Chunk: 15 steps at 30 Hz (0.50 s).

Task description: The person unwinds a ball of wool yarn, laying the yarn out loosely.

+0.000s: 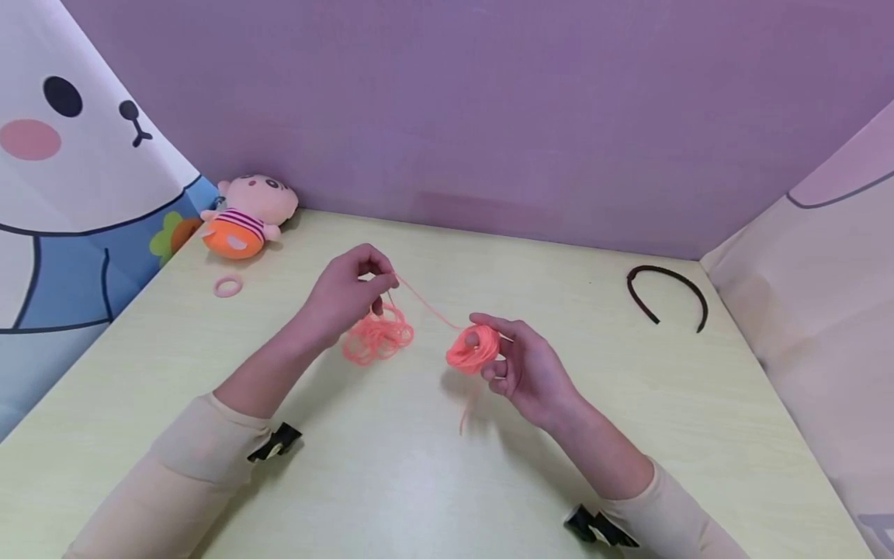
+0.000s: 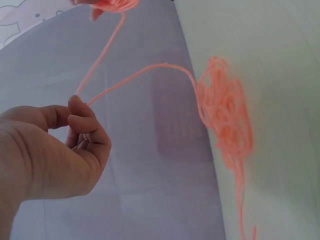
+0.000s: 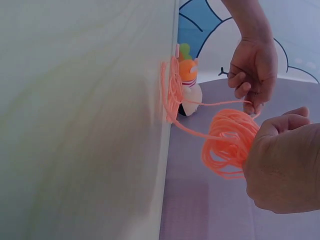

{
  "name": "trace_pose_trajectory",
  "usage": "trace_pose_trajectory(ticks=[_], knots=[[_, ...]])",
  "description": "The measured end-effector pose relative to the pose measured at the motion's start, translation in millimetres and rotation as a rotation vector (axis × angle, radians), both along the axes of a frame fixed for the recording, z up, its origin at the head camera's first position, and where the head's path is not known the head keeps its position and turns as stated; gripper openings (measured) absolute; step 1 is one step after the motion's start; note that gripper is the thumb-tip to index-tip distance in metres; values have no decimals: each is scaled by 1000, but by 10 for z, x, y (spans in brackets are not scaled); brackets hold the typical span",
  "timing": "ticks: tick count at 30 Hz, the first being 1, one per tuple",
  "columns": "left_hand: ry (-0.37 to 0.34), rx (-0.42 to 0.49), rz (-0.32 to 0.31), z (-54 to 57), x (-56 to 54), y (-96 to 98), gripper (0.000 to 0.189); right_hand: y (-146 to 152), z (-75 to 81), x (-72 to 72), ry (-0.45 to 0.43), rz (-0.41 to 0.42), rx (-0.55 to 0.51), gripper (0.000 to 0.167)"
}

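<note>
My left hand (image 1: 352, 291) pinches a strand of coral yarn between thumb and forefinger, above the table. From that pinch the yarn strand (image 1: 427, 303) runs across to a wound bundle of yarn (image 3: 230, 142). My right hand (image 1: 527, 369) holds this bundle, its thumb and fingers around the coils. A short tail of yarn hangs below the bundle. Beneath the left hand, a loose heap of the same yarn (image 2: 227, 117) lies on the table in tangled loops, and another length climbs from it to the left fingertips.
At the back left corner lies a plush pig toy (image 1: 247, 216) in orange and stripes, with a pink ring (image 1: 227, 286) in front of it. A dark headband (image 1: 670, 272) lies on the right side of the table (image 1: 419, 481). A purple panel (image 1: 489, 124) stands behind.
</note>
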<state>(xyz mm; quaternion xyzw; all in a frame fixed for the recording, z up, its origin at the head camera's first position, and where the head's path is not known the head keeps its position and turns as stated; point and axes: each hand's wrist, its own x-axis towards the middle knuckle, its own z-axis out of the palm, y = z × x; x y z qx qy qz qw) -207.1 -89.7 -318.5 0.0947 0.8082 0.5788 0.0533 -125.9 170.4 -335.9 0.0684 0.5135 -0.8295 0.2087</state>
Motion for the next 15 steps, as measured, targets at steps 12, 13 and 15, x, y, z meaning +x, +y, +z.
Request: trace_pose_trajectory(ticks=[12,13,15], knots=[[21,78,61,72,-44,-128,14,11,-6,-3,-20,-35,-6,45],[22,87,70,75,-49,-141,14,13,-7,-3,-21,-40,-7,45],[22,101,87,79,-64,-169,13,16,-8,-4,-22,-49,-10,44]])
